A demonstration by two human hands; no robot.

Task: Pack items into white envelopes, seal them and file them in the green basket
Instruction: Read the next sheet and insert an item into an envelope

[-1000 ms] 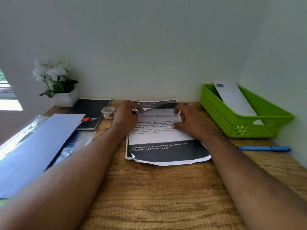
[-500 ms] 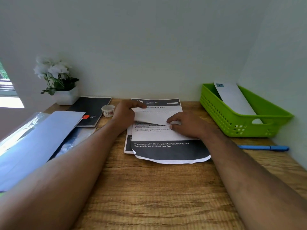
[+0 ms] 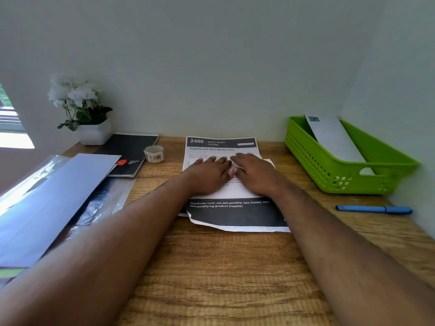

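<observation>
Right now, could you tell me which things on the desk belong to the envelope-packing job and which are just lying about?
Job:
printed sheets, pressed by left hand and right hand
green basket
white envelope inside it
tape roll

Lying about:
black notebook
flower pot
blue pen
plastic sleeves

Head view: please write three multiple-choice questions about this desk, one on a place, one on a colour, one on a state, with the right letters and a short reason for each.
1. Where does the blue pen lie?
A. in the basket
B. on the desk, in front of the green basket
C. on the notebook

2. What colour is the flower pot?
A. white
B. red
C. black

3. How are the left hand and right hand?
A. gripping the pen
B. raised in the air
C. pressing flat on the printed paper

Answers:
B, the pen rests on bare wood.
A, the pot is white.
C, straight fingers lie on the sheet.
</observation>
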